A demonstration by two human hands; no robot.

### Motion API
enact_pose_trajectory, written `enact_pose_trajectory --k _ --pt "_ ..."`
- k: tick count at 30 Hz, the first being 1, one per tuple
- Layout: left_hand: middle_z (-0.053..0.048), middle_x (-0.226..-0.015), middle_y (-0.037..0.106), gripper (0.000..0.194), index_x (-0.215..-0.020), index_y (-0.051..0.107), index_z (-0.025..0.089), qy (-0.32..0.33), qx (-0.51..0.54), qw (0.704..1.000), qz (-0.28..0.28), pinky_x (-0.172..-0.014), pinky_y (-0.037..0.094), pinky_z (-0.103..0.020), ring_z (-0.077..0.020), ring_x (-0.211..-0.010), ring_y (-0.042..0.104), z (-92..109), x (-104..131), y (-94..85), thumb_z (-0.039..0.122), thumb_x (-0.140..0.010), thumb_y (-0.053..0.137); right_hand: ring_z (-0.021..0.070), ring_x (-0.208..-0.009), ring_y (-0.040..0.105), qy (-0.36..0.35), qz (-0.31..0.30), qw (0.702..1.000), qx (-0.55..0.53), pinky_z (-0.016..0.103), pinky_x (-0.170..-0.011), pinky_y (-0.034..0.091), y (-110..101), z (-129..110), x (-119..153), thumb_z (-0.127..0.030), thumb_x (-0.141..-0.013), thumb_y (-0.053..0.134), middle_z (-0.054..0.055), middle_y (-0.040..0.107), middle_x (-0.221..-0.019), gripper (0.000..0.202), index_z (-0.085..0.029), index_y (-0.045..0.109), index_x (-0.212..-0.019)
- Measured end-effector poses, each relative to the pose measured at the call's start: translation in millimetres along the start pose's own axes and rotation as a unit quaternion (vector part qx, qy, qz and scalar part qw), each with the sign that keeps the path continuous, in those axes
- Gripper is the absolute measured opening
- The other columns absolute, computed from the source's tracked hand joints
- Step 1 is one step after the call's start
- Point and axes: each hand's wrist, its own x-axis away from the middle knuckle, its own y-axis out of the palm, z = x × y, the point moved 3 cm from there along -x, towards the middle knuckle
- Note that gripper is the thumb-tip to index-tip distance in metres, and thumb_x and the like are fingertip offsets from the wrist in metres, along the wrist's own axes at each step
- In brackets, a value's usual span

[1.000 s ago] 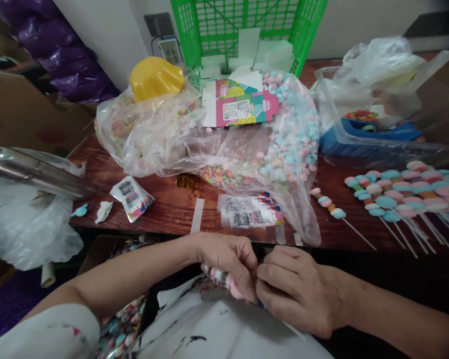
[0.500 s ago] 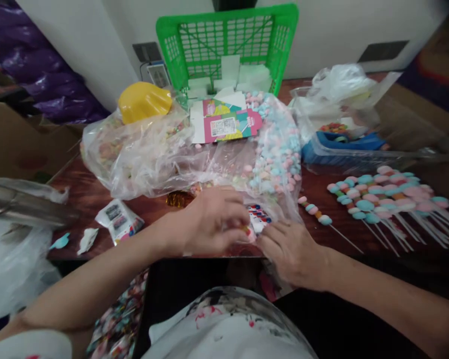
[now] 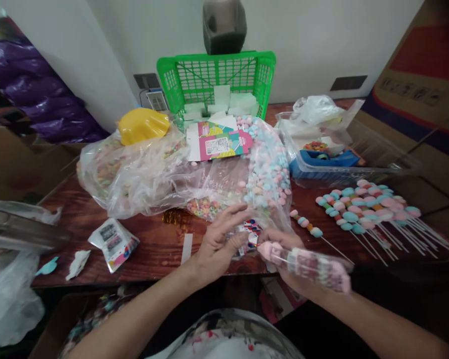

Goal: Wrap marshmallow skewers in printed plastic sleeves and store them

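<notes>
My right hand (image 3: 283,238) has its fingers curled at the narrow end of a clear bag of pink and white marshmallow candy (image 3: 307,267). Blurred by motion, the bag lies across the hand and wrist. My left hand (image 3: 217,242) is open, fingers stretched out and slightly apart. Its thumb is close to the printed plastic bags (image 3: 251,230) on the table between the two hands. Right of my hands lies a single marshmallow skewer (image 3: 306,223) on a white stick. Beyond it, a pile of marshmallow skewers (image 3: 362,202) covers the table's right side.
Large clear bags of ring candies (image 3: 123,184) and marshmallows (image 3: 271,164) spread behind my hands, under printed cardboard (image 3: 220,144). A green crate (image 3: 217,62) stands at the back, a blue-lined tub (image 3: 314,172) at right. Printed packets (image 3: 114,242) and a white strip (image 3: 187,248) lie left.
The marshmallow candy bag now shows over my right hand and wrist. My left hand has drawn slightly away from the right and its fingers have straightened. The view has tilted upward.
</notes>
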Motion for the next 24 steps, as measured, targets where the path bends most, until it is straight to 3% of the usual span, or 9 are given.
enact_pose_trajectory --k 3,5,9,12,15,18,21,23,24 --pt "-0.01 -0.134 0.053 0.049 -0.128 0.054 0.026 -0.194 0.181 0.964 -0.013 -0.1 0.04 -0.039 -0.0225 -0.12 0.05 -11 15 2.8 0.044 -0.083 0.062 0.0148 -0.063 0.048 -0.135 -0.007 0.988 0.079 0.03 -0.062 0.038 3 1 -6 -0.027 -0.089 0.043 0.002 0.054 -0.065 0.025 -0.02 0.055 -0.069" --pt "-0.013 -0.128 0.055 0.059 -0.13 0.051 0.025 -0.275 0.277 0.92 -0.028 -0.086 0.048 -0.036 -0.022 -0.108 0.056 -14 24 4.1 0.056 -0.081 0.058 0.0171 -0.069 0.05 -0.27 -0.018 0.944 0.191 0.033 -0.067 0.039 12 3 -6 -0.023 -0.088 0.042 0.005 0.059 -0.072 0.023 -0.018 0.057 -0.072" --pt "-0.006 -0.11 0.059 0.065 -0.131 0.045 0.032 -0.28 0.34 0.898 0.001 -0.068 0.05 -0.029 -0.0136 -0.08 0.06 -15 36 1.0 0.043 -0.074 0.072 0.0174 -0.068 0.048 -0.435 0.003 0.821 0.369 0.033 -0.066 0.036 31 10 -7 -0.01 -0.086 0.039 0.007 0.058 -0.069 0.022 -0.014 0.059 -0.077" --pt "0.0 -0.081 0.059 0.039 -0.103 0.06 0.017 -0.247 0.288 0.924 -0.04 -0.063 0.046 -0.022 -0.0086 -0.063 0.056 -19 44 5.3 0.028 -0.069 0.077 0.0173 -0.066 0.048 -0.433 0.023 0.828 0.356 0.032 -0.064 0.035 31 5 -16 -0.008 -0.085 0.038 0.006 0.056 -0.067 0.022 -0.014 0.058 -0.076" --pt "0.002 -0.062 0.053 0.02 -0.085 0.057 0.013 -0.216 0.179 0.959 -0.04 -0.053 0.042 -0.021 -0.0079 -0.05 0.051 -25 52 4.3 0.032 -0.083 0.062 0.0152 -0.063 0.047 -0.333 -0.004 0.909 0.252 0.029 -0.059 0.034 28 2 -24 -0.011 -0.086 0.037 0.004 0.054 -0.064 0.023 -0.016 0.054 -0.072" --pt "0.0 -0.064 0.054 0.018 -0.088 0.058 0.015 -0.122 -0.062 0.99 -0.028 -0.055 0.043 -0.023 -0.0098 -0.053 0.051 -24 60 -6.9 0.03 -0.09 0.048 0.0099 -0.052 0.041 -0.078 -0.102 0.991 0.029 0.023 -0.051 0.031 38 13 -18 -0.022 -0.085 0.047 -0.002 0.048 -0.056 0.018 -0.018 0.051 -0.068" --pt "-0.009 -0.083 0.063 0.024 -0.095 0.064 0.015 0.027 -0.34 0.939 -0.046 -0.073 0.046 -0.029 -0.0162 -0.078 0.056 -15 79 -16.4 0.018 -0.089 0.041 0.0061 -0.042 0.028 0.199 -0.21 0.923 -0.252 0.02 -0.04 0.022 71 25 13 -0.04 -0.078 0.057 -0.006 0.038 -0.048 0.028 -0.018 0.046 -0.065" --pt "-0.011 -0.09 0.064 0.03 -0.103 0.064 0.017 0.077 -0.447 0.886 -0.094 -0.077 0.045 -0.032 -0.0188 -0.084 0.056 -10 98 -19.8 0.014 -0.087 0.039 0.0049 -0.039 0.024 0.287 -0.251 0.86 -0.337 0.02 -0.037 0.019 92 25 37 -0.047 -0.077 0.058 -0.007 0.037 -0.047 0.034 -0.019 0.043 -0.065" --pt "-0.011 -0.089 0.064 0.031 -0.105 0.064 0.018 0.08 -0.482 0.865 -0.118 -0.077 0.045 -0.032 -0.0189 -0.084 0.056 -8 109 -22.4 0.014 -0.087 0.039 0.0051 -0.038 0.025 0.29 -0.268 0.859 -0.327 0.019 -0.036 0.021 99 24 46 -0.048 -0.08 0.055 -0.006 0.039 -0.048 0.035 -0.019 0.044 -0.065"
